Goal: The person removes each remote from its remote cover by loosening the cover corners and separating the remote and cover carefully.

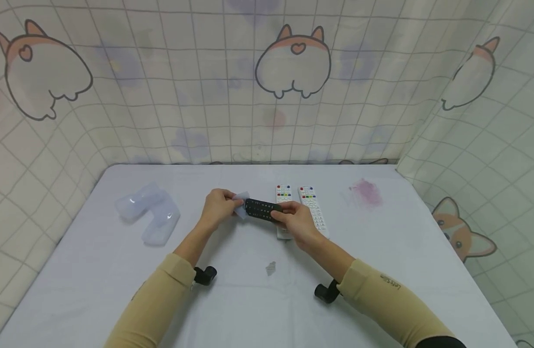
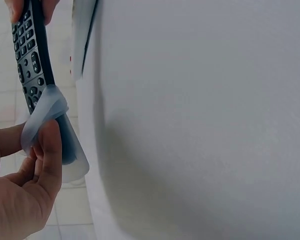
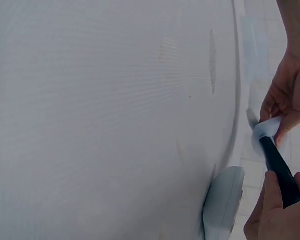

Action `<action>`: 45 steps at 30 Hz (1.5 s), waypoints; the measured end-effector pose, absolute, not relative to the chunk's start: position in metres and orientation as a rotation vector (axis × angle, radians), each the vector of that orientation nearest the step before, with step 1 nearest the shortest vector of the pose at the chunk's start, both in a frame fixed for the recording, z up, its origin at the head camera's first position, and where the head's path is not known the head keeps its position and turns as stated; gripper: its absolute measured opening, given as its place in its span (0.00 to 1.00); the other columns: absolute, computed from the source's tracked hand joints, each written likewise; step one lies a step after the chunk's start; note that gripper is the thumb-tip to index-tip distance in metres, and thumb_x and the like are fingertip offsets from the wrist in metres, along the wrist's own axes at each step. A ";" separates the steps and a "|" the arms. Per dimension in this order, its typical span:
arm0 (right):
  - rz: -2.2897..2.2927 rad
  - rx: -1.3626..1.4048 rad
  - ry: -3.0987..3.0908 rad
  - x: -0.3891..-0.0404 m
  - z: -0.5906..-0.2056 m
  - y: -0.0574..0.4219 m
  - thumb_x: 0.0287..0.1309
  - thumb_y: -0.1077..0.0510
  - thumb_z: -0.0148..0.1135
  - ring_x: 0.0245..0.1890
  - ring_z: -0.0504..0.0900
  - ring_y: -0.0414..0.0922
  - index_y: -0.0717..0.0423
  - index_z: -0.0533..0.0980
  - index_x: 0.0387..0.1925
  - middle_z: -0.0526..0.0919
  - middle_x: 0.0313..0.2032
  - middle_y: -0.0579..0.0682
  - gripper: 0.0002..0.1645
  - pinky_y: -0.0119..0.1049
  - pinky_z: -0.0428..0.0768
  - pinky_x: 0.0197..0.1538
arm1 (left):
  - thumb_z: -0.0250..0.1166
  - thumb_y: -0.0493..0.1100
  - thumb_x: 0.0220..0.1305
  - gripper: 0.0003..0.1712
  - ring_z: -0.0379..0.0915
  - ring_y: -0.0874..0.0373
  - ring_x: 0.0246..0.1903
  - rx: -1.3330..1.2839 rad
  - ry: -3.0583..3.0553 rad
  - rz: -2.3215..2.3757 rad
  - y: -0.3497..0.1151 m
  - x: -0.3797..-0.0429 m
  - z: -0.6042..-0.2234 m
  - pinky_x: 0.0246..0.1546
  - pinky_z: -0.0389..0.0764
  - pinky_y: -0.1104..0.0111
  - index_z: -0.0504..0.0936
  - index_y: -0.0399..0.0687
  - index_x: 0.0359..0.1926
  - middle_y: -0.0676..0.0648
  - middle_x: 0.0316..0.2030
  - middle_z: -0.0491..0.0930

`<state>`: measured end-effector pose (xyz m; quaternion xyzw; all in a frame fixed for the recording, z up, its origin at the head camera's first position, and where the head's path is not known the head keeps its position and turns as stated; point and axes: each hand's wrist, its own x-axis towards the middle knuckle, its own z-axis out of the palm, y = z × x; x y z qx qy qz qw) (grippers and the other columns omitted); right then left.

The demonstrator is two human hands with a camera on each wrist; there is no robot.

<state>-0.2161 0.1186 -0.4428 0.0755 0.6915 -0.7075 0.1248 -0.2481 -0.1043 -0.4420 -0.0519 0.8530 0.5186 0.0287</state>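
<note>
In the head view, a black remote control [image 1: 260,209] is held tilted over the table between both hands. My right hand [image 1: 299,224] grips its right end between thumb and fingers. At the other end, my left hand [image 1: 217,208] pinches a translucent plastic sleeve [image 1: 241,211]. The left wrist view shows this sleeve [image 2: 51,104] around the end of the remote [image 2: 30,55], its rim folded back, with the left thumb and fingers on the fold. Two white remotes [image 1: 283,194] [image 1: 313,210] lie side by side, partly hidden behind the right hand.
Two more translucent sleeves [image 1: 138,203] [image 1: 161,227] lie at the left of the white-covered table [image 1: 232,309]. A pink stain [image 1: 367,192] marks the cloth at the right, a grey patch [image 1: 271,268] the middle. A patterned curtain [image 1: 232,121] hangs behind.
</note>
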 end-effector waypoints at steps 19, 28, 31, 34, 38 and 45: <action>-2.098 0.232 1.999 -0.214 -0.439 0.117 0.63 0.67 0.69 0.51 0.81 0.50 0.66 0.75 0.56 0.78 0.52 0.60 0.21 0.36 0.84 0.52 | 0.69 0.35 0.68 0.16 0.81 0.54 0.30 -0.248 2.439 1.809 -0.111 -0.251 -0.439 0.34 0.86 0.68 0.81 0.25 0.50 0.32 0.47 0.80; -2.099 0.247 2.006 -0.212 -0.438 0.120 0.64 0.68 0.68 0.50 0.81 0.50 0.66 0.75 0.56 0.77 0.52 0.60 0.20 0.36 0.84 0.51 | 0.69 0.33 0.68 0.17 0.81 0.58 0.27 -0.271 2.347 1.898 -0.111 -0.254 -0.440 0.32 0.86 0.70 0.80 0.22 0.52 0.33 0.46 0.80; -2.113 0.236 1.995 -0.212 -0.438 0.119 0.64 0.69 0.68 0.50 0.82 0.50 0.67 0.75 0.56 0.78 0.51 0.60 0.20 0.36 0.84 0.51 | 0.69 0.34 0.68 0.18 0.81 0.58 0.28 -0.296 2.328 1.907 -0.113 -0.254 -0.443 0.33 0.86 0.70 0.80 0.24 0.52 0.34 0.46 0.80; -2.130 0.223 1.987 -0.212 -0.439 0.119 0.64 0.69 0.68 0.49 0.82 0.49 0.68 0.75 0.56 0.78 0.51 0.61 0.20 0.36 0.84 0.51 | 0.69 0.34 0.68 0.18 0.82 0.58 0.28 -0.324 2.292 1.933 -0.114 -0.255 -0.445 0.33 0.86 0.69 0.80 0.24 0.54 0.35 0.46 0.80; -2.138 0.223 1.995 -0.212 -0.440 0.120 0.64 0.70 0.68 0.48 0.82 0.49 0.68 0.75 0.55 0.79 0.50 0.60 0.20 0.36 0.85 0.50 | 0.69 0.34 0.68 0.19 0.83 0.58 0.28 -0.341 2.255 1.975 -0.114 -0.256 -0.446 0.34 0.86 0.69 0.80 0.24 0.55 0.34 0.46 0.81; -2.130 0.205 2.015 -0.212 -0.440 0.121 0.64 0.69 0.68 0.49 0.82 0.49 0.67 0.76 0.55 0.80 0.50 0.60 0.19 0.35 0.85 0.50 | 0.68 0.34 0.69 0.19 0.82 0.57 0.30 -0.355 2.237 2.014 -0.116 -0.257 -0.446 0.35 0.86 0.70 0.80 0.25 0.55 0.34 0.47 0.80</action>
